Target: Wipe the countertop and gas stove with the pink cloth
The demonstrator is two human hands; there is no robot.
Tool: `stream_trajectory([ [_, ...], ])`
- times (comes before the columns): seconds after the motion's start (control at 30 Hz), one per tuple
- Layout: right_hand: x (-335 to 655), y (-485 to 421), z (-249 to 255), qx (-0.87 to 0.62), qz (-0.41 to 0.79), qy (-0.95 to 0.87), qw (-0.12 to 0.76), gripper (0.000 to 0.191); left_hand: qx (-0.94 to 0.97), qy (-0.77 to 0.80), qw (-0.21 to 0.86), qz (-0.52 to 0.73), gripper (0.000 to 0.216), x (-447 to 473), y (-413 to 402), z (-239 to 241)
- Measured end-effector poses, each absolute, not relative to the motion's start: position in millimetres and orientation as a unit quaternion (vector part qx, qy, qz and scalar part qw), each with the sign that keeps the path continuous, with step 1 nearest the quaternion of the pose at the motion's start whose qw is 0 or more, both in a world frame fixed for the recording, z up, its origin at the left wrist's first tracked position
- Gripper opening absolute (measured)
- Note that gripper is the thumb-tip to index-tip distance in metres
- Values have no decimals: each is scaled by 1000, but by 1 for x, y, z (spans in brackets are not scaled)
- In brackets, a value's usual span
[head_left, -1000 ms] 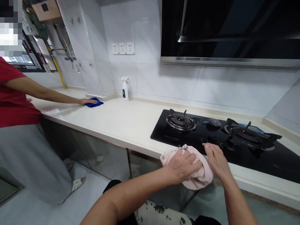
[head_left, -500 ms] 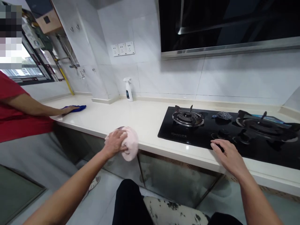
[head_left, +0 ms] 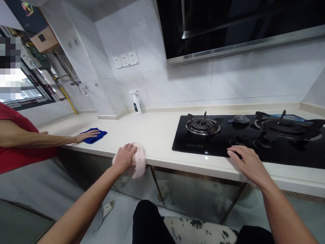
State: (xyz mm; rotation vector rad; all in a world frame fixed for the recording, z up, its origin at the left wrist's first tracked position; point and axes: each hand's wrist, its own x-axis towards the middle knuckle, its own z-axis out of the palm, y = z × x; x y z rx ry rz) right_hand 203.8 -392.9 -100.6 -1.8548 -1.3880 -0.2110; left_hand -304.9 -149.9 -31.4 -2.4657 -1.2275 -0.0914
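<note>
Along the front edge of the white stone countertop (head_left: 162,135), the left hand (head_left: 124,158) had drawn away from the black gas hob (head_left: 203,149) — fingers curled tight over a bunched pink towel (head_left: 139,162) — while the right hand (head_left: 250,162) lay spread, fingertips resting at the hob's near edge.

Passage runs along the countertop (head_left: 157,134); the gas hob's burner grate (head_left: 202,125) blocks it rightward.

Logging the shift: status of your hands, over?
Left hand gripping pink towel at counter edge. Right hand open, at hob edge. Co-worker's hand on blue cloth.
</note>
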Motion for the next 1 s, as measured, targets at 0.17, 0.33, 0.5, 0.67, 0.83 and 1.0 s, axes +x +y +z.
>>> stream_trajectory([
  [0.17, 198, -393, -97, -732, -82, -542, 405, 51, -929, -308, 194, -70, 59, -211, -199, -45],
  [0.33, 195, -393, -94, -728, -85, -546, 406, 48, -954, -170, 188, -157, 64, -105, -261, -66],
  [0.5, 199, -394, -94, -734, -84, -544, 398, 45, -956, -86, 177, -218, 40, -18, -315, -75],
  [0.67, 202, -397, -95, -731, -78, -546, 401, 43, -957, -67, 162, -231, 23, -10, -322, -71],
  [0.83, 198, -401, -93, -719, -76, -541, 429, 47, -967, -93, 129, -197, 39, -49, -296, -64],
  [1.0, 197, -404, -91, -700, -63, -539, 464, 44, -959, -191, 98, -187, 65, -107, -256, -56],
])
